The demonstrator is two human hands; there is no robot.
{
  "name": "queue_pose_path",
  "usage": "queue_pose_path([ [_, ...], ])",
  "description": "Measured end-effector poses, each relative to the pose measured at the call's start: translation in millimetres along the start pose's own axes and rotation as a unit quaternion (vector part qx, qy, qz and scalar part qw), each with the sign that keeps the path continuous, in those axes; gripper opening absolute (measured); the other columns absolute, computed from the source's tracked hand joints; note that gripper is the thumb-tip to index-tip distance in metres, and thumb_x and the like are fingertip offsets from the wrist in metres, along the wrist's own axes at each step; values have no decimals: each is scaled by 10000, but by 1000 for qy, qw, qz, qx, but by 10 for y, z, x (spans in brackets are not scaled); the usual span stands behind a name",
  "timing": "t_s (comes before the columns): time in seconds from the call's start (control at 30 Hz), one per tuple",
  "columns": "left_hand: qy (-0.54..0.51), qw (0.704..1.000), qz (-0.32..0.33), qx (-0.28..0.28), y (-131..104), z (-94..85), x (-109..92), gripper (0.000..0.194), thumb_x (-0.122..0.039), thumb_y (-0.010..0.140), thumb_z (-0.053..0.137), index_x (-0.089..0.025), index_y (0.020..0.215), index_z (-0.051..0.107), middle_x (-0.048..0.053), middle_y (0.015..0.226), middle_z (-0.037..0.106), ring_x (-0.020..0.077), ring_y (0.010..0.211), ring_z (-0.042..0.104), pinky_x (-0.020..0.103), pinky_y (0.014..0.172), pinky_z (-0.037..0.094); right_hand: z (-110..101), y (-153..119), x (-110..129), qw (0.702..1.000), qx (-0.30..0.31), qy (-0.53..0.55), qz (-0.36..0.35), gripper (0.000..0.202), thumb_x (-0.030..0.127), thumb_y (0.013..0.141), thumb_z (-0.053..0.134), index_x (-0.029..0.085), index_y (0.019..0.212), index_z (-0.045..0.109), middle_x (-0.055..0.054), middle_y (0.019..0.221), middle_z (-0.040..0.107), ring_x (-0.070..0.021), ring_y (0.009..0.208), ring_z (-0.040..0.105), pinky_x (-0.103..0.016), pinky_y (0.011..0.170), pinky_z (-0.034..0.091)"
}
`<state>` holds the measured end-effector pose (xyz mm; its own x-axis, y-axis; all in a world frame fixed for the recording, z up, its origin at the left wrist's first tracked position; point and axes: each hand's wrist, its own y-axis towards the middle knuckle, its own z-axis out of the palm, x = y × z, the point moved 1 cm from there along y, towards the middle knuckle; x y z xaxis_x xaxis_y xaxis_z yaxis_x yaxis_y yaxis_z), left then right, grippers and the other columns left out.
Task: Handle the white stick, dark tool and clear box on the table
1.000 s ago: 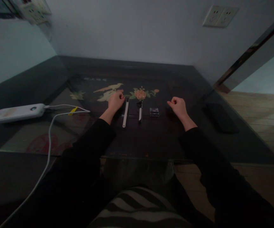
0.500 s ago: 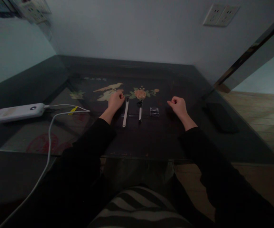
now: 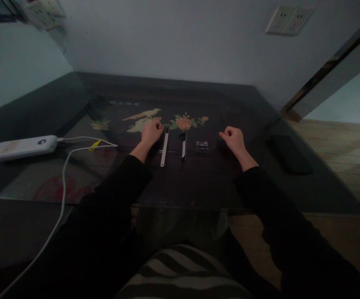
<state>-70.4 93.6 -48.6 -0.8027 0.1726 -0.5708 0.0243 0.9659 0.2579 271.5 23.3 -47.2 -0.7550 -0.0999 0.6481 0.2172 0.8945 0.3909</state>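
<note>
My left hand (image 3: 151, 131) rests on the dark table as a loose fist, with nothing showing in it. Just right of it lies a slim white stick (image 3: 164, 149) with a dark tip at the far end and a hole at the near end. Beside that is a short black-and-white handled tool (image 3: 184, 148) with a dark head; its exact kind is unclear. A small clear stacked case (image 3: 202, 146) sits further right. My right hand (image 3: 233, 139), also curled into a fist, is to the right of the case and apart from it.
At left, a white power bank-like device (image 3: 20, 148) has a white cable (image 3: 65, 174) running off the near edge, with a yellow tag (image 3: 95, 144). A dark flat object (image 3: 291, 154) lies at right. The glass-topped table (image 3: 180, 187) meets a wall with sockets (image 3: 289, 20).
</note>
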Motion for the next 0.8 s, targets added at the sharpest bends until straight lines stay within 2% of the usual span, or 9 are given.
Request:
queue_pose_path([
  [0.6, -8, 1000, -14, 7, 6, 0, 3, 251, -156, 786, 597, -214, 615, 422, 23, 697, 551, 189, 711, 490, 314, 664, 307, -7, -5, -8, 1000, 9, -7, 9, 411, 197, 770, 663, 238, 549, 318, 43, 545, 348, -140, 558, 329, -309, 606, 253],
  [0.8, -4, 1000, -3, 3, 8, 2, 1, 269, -142, 787, 604, -212, 608, 415, 33, 743, 607, 192, 740, 525, 314, 679, 324, 9, 8, -53, 1000, 7, -6, -5, 397, 226, 763, 653, 238, 555, 315, 40, 540, 345, -141, 563, 325, -305, 601, 259],
])
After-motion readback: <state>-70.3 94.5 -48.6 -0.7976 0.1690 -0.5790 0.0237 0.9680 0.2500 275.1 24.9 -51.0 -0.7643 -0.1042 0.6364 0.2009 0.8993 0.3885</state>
